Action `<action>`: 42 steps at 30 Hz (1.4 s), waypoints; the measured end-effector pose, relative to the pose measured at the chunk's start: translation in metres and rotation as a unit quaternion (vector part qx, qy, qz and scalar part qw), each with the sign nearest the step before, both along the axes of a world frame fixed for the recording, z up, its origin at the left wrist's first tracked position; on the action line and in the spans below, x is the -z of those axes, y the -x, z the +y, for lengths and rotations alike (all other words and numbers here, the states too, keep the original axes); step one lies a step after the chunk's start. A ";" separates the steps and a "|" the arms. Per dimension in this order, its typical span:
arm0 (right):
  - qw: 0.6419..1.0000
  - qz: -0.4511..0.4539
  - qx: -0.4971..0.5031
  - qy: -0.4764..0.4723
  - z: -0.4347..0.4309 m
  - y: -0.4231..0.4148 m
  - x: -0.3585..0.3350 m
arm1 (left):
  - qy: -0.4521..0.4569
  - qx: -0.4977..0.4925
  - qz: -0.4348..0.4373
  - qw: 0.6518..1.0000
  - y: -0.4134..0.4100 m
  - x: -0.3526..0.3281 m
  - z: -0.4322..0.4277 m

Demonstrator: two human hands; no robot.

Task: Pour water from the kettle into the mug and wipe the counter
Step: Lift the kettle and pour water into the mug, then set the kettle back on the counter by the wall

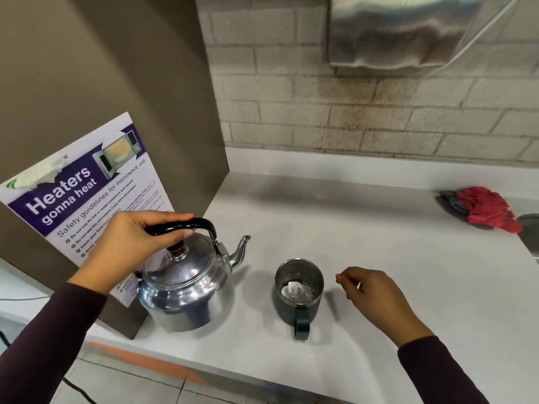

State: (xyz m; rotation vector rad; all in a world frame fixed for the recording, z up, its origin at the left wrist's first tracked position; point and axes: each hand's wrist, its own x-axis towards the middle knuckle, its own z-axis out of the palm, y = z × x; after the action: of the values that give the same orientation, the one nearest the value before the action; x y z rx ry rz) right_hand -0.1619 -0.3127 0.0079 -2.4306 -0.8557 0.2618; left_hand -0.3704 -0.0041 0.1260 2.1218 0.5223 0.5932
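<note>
A shiny metal kettle (183,284) with a black handle stands upright on the white counter (379,228), spout pointing right. My left hand (131,243) is wrapped around its handle from the left. Right of the kettle sits a dark mug (299,290) with a steel inside and its handle toward me; white powder lies at its bottom. My right hand (376,295) hovers just right of the mug, fingers loosely curled, holding nothing and apart from the mug. A red and grey cloth (481,209) lies crumpled at the far right of the counter.
A brown panel with a purple microwave safety poster (87,199) stands close behind the kettle on the left. A tiled wall runs along the back, with a steel dispenser (402,30) mounted above. A grey rim (529,225) shows at the right edge by the cloth.
</note>
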 end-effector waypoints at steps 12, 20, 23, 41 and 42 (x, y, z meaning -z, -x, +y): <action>0.996 0.007 0.084 -0.015 0.002 0.006 -0.005 | -0.047 0.059 -0.028 0.997 -0.099 -0.001 0.018; 0.989 0.000 0.146 -0.009 0.004 0.002 -0.009 | -0.032 0.142 -0.032 0.989 -0.203 0.019 0.019; 0.985 -0.004 0.171 -0.002 0.003 -0.003 -0.007 | -0.022 0.158 -0.027 0.987 -0.247 0.032 0.013; 0.960 0.008 0.278 0.022 -0.022 -0.042 0.002 | -0.044 0.222 -0.023 0.974 -0.448 0.089 -0.059; 0.959 0.009 0.281 0.022 -0.022 -0.043 0.003 | -0.041 0.219 -0.023 0.975 -0.453 0.090 -0.060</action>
State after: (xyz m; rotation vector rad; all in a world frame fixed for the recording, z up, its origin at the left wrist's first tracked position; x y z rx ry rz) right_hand -0.1190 -0.3348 0.0048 -2.5866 -0.1258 0.0870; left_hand 0.0830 -0.0637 0.0355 2.2013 -0.0034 0.4138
